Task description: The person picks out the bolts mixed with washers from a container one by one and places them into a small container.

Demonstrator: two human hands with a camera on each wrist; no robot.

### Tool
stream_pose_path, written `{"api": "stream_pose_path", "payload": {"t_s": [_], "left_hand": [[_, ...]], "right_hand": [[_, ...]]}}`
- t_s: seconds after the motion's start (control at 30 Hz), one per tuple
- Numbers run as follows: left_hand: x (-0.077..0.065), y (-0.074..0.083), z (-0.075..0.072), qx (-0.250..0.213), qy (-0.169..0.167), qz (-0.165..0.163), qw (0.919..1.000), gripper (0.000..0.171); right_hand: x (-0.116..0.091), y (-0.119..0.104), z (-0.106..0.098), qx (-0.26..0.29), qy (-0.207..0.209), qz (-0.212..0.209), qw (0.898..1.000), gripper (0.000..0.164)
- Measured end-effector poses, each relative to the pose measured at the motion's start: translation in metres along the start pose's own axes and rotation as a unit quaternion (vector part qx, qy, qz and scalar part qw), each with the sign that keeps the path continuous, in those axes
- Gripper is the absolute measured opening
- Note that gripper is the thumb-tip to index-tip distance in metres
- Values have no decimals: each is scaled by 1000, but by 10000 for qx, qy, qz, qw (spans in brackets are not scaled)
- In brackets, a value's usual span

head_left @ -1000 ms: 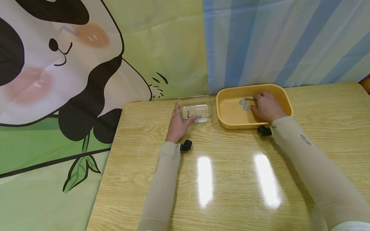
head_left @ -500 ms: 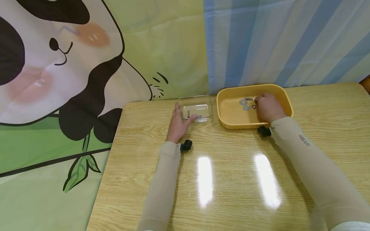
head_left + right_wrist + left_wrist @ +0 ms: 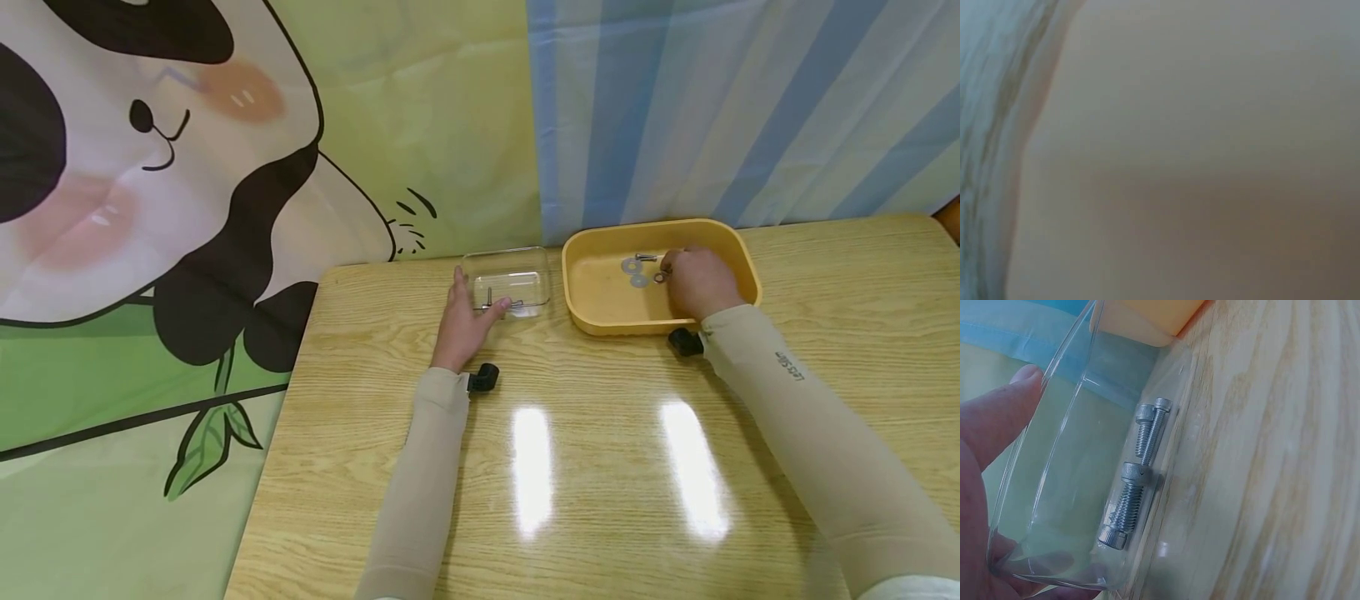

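My left hand (image 3: 460, 332) grips the near left corner of a clear plastic box (image 3: 528, 283), thumb along its front wall and fingers on its left side. Several socket head bolts (image 3: 1130, 497) lie on the box's floor. Inside the yellow bin (image 3: 600, 323), my right hand (image 3: 699, 283) reaches down with bent fingers; their tips are hidden, so I cannot tell what they hold. Just left of these fingers are a small ring-shaped washer (image 3: 659, 277) and a silver bolt (image 3: 645, 257). Pale flat washers (image 3: 638, 282) lie farther left on the bin's floor.
Both containers stand side by side at the back of the wooden table (image 3: 585, 467), close to a printed cloth backdrop (image 3: 450, 125). The right wrist view is mostly filled by the blurred bin wall (image 3: 1179, 112).
My right hand's fingers have drawn back from the bolt and bent more, and the small ring-shaped washer beside them has come into view. My left hand and the clear box have stayed put.
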State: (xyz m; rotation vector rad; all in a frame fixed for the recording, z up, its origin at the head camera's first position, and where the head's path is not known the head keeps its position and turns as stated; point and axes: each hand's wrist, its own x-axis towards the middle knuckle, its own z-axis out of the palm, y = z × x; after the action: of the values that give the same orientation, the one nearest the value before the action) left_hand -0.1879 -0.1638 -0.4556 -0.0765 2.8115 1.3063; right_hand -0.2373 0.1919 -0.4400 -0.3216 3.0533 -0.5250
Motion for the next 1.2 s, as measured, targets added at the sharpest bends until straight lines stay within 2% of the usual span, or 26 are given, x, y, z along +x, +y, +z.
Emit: {"api": "stream_pose_path", "payload": {"t_s": [0.77,1.2], "left_hand": [[1,-1,1,-20,-11,7,10000,115],[2,-3,1,-6,39,-7,10000,115]], "right_hand": [[-6,-2,-3,278,562,-355,9974,18],[-10,-13,-11,431,614,-496,9959,18]]}}
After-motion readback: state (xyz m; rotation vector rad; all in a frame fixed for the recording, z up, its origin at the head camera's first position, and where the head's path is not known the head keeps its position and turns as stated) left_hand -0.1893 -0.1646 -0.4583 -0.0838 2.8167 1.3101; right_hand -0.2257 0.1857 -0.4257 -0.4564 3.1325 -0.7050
